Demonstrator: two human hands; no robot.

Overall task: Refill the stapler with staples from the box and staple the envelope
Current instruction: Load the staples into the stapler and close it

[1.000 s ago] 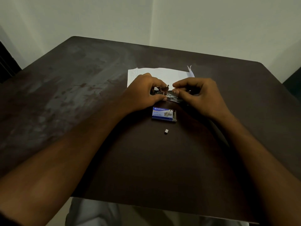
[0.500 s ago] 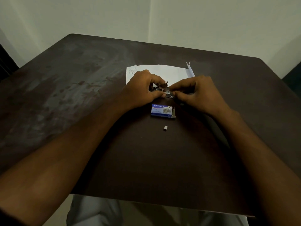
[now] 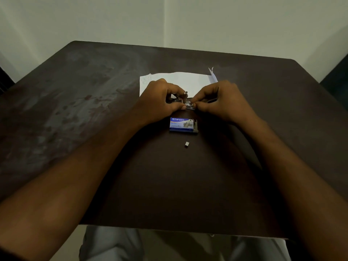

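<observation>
I see the dark table (image 3: 94, 110) first, the white envelope (image 3: 180, 80) lying toward its far edge. My left hand (image 3: 160, 104) curls around the small stapler (image 3: 183, 101) just above it; my right hand (image 3: 222, 102) pinches a staple strip at its open channel. I judge the refill underway; next, seat the strip straight. The blue staple box (image 3: 182, 124) lies mid-table, a stray staple piece (image 3: 186, 144) nearer me.

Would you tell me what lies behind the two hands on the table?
Behind the left hand and right hand lies the white envelope, flat on the table. Its near edge is covered by the hands and the stapler.
</observation>
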